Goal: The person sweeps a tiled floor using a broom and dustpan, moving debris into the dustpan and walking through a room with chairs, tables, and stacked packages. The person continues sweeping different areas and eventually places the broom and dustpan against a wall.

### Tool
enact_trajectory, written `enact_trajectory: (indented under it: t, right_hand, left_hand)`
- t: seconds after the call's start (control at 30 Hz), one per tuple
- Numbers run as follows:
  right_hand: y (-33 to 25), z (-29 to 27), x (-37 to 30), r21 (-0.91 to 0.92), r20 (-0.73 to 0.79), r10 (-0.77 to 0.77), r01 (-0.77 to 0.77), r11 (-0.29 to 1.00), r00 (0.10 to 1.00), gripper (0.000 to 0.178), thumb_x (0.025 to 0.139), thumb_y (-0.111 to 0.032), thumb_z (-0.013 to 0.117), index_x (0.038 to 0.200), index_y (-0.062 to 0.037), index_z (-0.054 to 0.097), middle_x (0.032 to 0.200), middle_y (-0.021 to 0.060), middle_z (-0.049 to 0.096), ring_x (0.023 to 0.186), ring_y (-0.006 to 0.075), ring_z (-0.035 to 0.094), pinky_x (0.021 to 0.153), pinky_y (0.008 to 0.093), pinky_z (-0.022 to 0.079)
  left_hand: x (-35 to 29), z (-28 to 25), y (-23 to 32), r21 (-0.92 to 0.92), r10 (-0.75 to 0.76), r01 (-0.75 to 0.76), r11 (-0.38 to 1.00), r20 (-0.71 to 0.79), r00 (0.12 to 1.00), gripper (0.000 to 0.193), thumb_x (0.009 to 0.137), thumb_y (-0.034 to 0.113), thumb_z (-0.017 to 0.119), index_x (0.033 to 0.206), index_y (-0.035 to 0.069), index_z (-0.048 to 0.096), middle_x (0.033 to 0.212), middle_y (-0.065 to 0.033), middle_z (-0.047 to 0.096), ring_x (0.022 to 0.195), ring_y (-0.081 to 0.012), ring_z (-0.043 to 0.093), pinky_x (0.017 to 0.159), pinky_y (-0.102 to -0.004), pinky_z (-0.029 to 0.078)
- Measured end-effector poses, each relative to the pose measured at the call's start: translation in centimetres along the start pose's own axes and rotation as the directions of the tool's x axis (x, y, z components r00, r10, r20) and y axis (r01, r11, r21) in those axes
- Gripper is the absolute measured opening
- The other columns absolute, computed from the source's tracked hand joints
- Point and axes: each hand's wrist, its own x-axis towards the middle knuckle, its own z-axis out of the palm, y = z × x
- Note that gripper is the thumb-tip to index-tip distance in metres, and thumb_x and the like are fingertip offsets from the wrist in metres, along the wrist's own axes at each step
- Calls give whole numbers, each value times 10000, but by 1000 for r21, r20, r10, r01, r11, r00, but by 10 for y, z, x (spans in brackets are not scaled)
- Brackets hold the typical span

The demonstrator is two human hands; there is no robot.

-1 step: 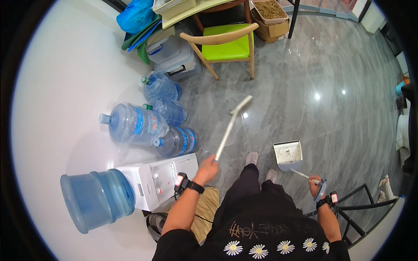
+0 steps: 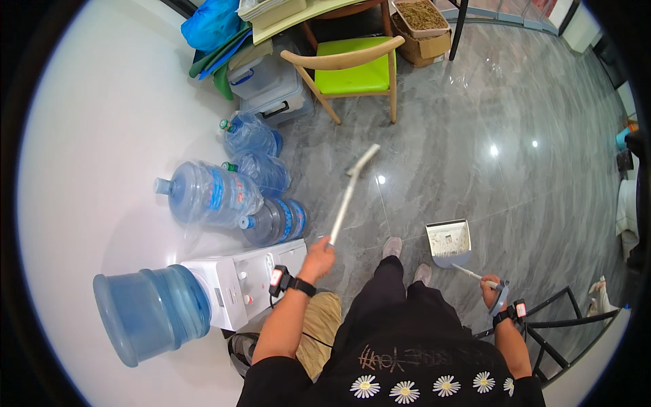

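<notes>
My left hand is closed round the pale handle of a broom. The broom reaches away from me over the grey floor, its narrow white head out ahead, short of the chair. On my right side, my right hand is wrapped round the handle of a dustpan. That pan is white and grey with comb-like teeth, lies at the floor to the right of my feet, and has dark specks of dirt in it.
Several large blue water bottles and a white water dispenser line the left wall. Ahead stands a wooden chair with a green seat, with storage bins beside it. A black metal frame is at my right.
The broom head has moved a little to the left across the floor, and my left hand has shifted slightly with it. The dustpan and my right hand stay in place.
</notes>
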Motion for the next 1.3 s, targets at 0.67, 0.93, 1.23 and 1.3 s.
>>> enact_trajectory:
  t: [0.67,0.93,1.23,1.3]
  right_hand:
    - [-55,62,20,-74,-25,-3,1,997,1000,104,828,-108,685,915,-52,691,732,77,640,684,165,608,636,319,485]
    - [-61,53,24,-87,-74,-67,60,994,995,120,809,-124,690,899,-48,710,753,101,665,697,170,626,645,320,493]
    - [-42,32,25,122,-171,111,-91,988,979,92,823,-127,677,891,-69,699,672,45,605,627,119,567,577,289,453]
    - [-44,27,24,139,-190,126,-101,985,974,94,828,-130,672,892,-65,695,659,42,595,620,115,561,571,285,449]
  left_hand:
    - [-30,31,-63,162,122,-157,974,207,971,446,874,145,473,1305,33,452,927,-306,647,859,-450,651,750,-501,510]
    - [-26,-8,25,-15,-20,34,999,531,847,433,940,181,520,1363,90,536,648,-16,552,449,-113,487,419,-284,393]
    - [116,28,117,371,335,-371,851,158,929,412,870,158,465,1243,9,559,879,-249,683,829,-365,683,752,-433,537]
    - [141,42,151,378,270,-307,873,149,951,410,853,139,463,1228,-2,548,853,-245,682,782,-364,688,742,-445,540]
